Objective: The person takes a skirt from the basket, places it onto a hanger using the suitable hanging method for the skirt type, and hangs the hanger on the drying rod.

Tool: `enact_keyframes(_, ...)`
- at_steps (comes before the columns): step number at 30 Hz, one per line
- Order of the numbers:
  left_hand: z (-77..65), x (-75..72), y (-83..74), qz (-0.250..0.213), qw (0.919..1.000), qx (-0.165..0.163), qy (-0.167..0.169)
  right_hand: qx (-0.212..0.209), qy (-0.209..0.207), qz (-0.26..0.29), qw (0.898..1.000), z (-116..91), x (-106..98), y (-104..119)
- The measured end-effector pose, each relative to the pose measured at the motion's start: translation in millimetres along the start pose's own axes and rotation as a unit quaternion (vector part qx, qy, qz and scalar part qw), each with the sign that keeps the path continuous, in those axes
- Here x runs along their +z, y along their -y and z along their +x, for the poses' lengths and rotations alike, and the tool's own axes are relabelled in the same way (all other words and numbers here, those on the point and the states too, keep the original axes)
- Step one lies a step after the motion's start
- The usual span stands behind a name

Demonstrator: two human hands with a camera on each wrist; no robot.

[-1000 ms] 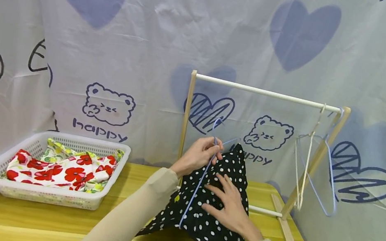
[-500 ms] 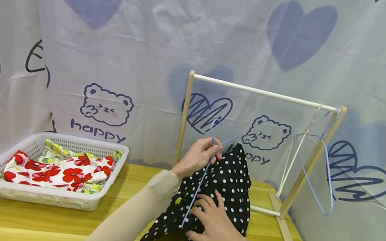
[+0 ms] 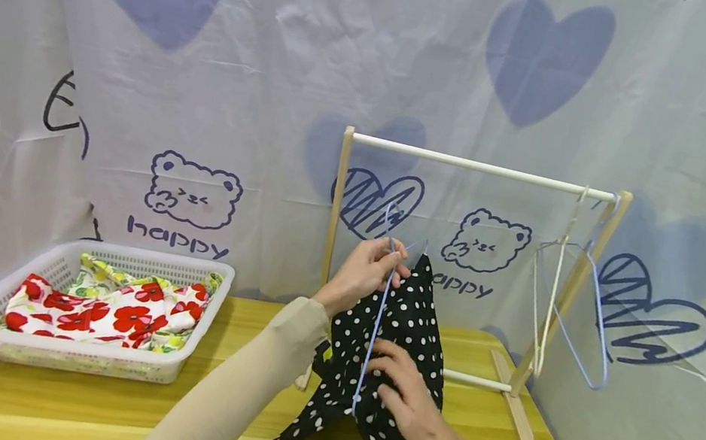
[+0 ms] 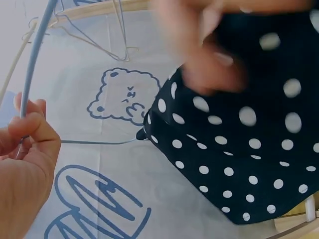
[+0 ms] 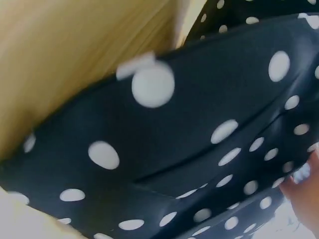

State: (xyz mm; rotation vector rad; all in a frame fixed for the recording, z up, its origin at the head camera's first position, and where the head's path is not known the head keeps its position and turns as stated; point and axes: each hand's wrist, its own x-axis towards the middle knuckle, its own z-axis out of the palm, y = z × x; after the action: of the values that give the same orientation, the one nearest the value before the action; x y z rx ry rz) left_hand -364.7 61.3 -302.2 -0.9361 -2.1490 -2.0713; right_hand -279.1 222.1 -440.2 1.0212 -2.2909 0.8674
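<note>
A light blue hanger (image 3: 377, 315) is pinched near its hook by my left hand (image 3: 364, 271), and that grip also shows in the left wrist view. Black cloth with white dots (image 3: 419, 313), seemingly a garment, hangs on the hanger's far arm; its lower part reaches down to the table. Beside the hanger's near arm, my right hand (image 3: 411, 400) lies against the dotted cloth with loosely bent fingers. It is blurred in the left wrist view. The near arm's end rests outside the cloth. In the right wrist view the dotted cloth (image 5: 199, 114) fills most of the picture.
A white basket (image 3: 199, 334) on the left holds red-flowered cloth (image 3: 133, 313) and yellow-green printed cloth. Behind my hands stands a rack with a white rail (image 3: 471, 165). A white hanger (image 3: 551, 303) and a blue hanger (image 3: 600, 310) hang at its right end.
My right hand came down onto the cloth, then rose slightly along the hanger's arm. The cloth has shifted and bunched narrower. My left hand keeps its pinch on the hanger, raised slightly.
</note>
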Motion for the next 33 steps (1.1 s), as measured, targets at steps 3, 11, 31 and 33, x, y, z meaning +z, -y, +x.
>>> enact_keyframes(3,2.4,-1.9,-6.9,0.002,0.9998,-0.007,0.019,0.048,-0.080,0.014,0.996,6,-12,-16)
enact_keyframes(11,2.8,-0.2,-14.9,0.016,0.9961,-0.024,0.083,0.048,0.077,-0.234,0.968,43,-53,-63)
enact_keyframes(31,-1.8,5.1,-17.0,0.040,0.9926,0.006,0.114,0.100,0.140,-0.370,0.913,77,-64,-82)
enact_keyframes(33,-1.5,3.6,-15.0,0.047,0.9924,0.009,0.113,0.073,0.131,-0.347,0.926,70,-60,-76)
